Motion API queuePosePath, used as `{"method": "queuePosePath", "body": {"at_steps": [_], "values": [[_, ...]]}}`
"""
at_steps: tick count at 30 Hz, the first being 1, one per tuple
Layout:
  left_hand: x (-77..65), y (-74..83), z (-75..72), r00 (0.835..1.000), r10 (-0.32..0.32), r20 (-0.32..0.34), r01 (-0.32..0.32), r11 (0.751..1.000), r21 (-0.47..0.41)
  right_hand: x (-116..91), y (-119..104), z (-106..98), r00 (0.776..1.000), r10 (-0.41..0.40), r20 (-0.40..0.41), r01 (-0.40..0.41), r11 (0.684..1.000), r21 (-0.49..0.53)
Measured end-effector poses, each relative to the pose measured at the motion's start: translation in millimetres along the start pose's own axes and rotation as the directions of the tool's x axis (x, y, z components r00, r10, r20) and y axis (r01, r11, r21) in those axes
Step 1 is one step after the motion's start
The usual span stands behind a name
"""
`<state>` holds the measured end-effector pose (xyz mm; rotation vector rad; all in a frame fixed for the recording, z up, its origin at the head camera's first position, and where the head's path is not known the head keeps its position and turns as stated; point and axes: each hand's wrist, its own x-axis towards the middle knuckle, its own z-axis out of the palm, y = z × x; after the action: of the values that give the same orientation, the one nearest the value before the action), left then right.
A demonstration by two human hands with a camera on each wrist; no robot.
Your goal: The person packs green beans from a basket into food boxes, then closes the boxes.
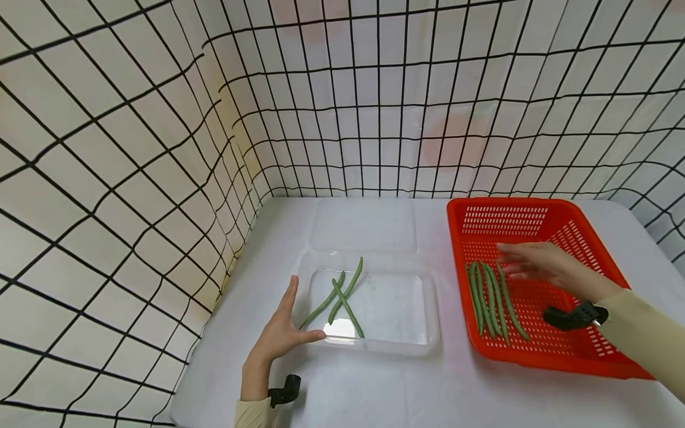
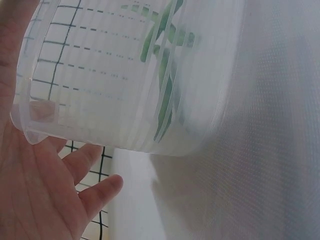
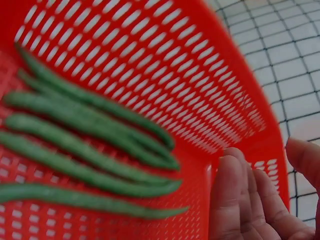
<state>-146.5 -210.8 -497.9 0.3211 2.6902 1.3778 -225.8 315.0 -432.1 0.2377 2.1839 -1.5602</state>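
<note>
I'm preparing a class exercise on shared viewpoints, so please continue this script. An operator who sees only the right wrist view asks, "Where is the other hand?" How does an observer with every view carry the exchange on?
Observer: The left hand is at the left side of a clear container.
Operator: Does that container hold anything?
Observer: Yes, three green beans lie in it, crossing one another in places.
Operator: What lies just beyond it?
Observer: The head view shows a flat, clear rectangle there, possibly a lid.
</note>
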Motion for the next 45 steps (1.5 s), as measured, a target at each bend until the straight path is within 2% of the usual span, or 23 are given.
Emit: {"method": "queuePosePath", "body": {"at_steps": [7,17,20,27,35,45], "values": [[1.0,-2.4,0.5,1.0,-0.003,0.001,0.003,1.0,0.001,0,22,-8,0.994,0.0,0.107,0.007,0.998,-0.063],[1.0,-2.2,0.7,1.0,-0.001,0.002,0.001,1.0,0.009,2,42,-10,0.99,0.068,0.125,-0.052,0.991,-0.127],[0.7,-1.1,0.6,1.0,-0.002,0.001,0.002,1.0,0.011,2,45,-11,0.988,0.057,0.145,-0.037,0.99,-0.137],[1.1,-0.3,0.2,1.0,-0.008,0.006,0.007,1.0,0.022,8,52,-4,0.987,0.121,0.107,-0.105,0.984,-0.141],[1.2,-0.7,1.0,1.0,0.001,-0.004,-0.001,1.0,0.025,13,57,5,0.984,0.137,0.112,-0.124,0.985,-0.118],[1.7,-1.4,0.6,1.0,-0.013,0.003,0.013,1.0,0.025,14,58,15,0.988,0.139,0.066,-0.133,0.988,-0.082]]}}
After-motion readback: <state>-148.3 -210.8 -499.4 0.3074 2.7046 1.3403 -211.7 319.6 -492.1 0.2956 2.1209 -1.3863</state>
